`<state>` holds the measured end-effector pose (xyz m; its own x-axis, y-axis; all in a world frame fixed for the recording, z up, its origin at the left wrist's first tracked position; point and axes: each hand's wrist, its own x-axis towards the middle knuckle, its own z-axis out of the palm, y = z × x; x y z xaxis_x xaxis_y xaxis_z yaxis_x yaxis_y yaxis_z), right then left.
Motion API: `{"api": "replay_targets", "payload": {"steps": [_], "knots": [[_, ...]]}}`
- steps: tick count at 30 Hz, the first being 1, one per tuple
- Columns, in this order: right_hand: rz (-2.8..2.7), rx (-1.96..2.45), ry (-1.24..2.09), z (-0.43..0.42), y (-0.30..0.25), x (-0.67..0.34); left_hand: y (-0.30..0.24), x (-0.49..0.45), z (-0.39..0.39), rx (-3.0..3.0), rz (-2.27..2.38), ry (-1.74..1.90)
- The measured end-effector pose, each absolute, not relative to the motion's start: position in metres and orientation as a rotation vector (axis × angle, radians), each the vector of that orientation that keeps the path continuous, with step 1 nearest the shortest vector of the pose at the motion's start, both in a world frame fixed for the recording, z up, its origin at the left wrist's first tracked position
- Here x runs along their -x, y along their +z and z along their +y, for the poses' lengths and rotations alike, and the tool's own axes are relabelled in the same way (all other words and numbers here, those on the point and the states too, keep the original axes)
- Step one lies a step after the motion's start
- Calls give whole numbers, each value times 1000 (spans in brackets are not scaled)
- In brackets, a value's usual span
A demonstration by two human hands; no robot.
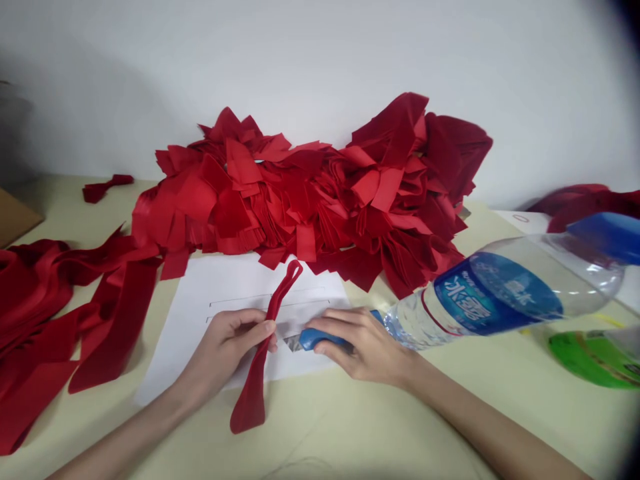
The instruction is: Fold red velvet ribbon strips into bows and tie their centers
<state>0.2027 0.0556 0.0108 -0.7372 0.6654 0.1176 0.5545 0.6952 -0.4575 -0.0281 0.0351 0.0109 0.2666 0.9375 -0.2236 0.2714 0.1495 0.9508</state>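
Well, on my remote head view I spotted a clear plastic bottle [500, 293], blue-labelled, contents too indistinct to call. Over white paper [195, 300], the left hand [235, 339] pinched a red ribbon [257, 380]: slim loop on top, flared lower end, velvety look! The right hand [367, 343] gripped a blue-handled metal tool [314, 339], ruffled red strips [300, 193] heaped behind.

Near tabletop [380, 433] passable, bottle [505, 293] blocking right, pile [300, 193] behind

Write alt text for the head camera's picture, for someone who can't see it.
A person's left hand pinches a folded red ribbon while the right hand holds a blue cutter beside it, over white paper. Behind is a heap of red pieces; a blue-labelled bottle is at right.
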Motion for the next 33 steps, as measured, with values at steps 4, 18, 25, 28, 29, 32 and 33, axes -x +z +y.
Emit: {"api": "replay_targets", "payload": {"steps": [4, 18, 25, 28, 29, 32, 33], "knots": [[-2618, 1029, 524, 56, 8, -201, 10, 28, 33, -1401, 1283, 686], [-2389, 1138, 658, 59, 11, -198, 15, 23, 22, -1617, 1328, 753], [-2198, 1442, 497, 73, 6, -199, 27, 23, 14, -1379, 1120, 760], [-2236, 1491, 338, 74, 0, -200, 21, 23, 19, -1073, 960, 784], [-2244, 1459, 297, 73, 0, -200, 19, 23, 20, -997, 915, 790], [-2227, 1274, 301, 64, 8, -195, 14, 21, 22, -895, 850, 780], [-2207, 1208, 369, 59, 13, -192, 14, 21, 21, -896, 842, 770]]}}
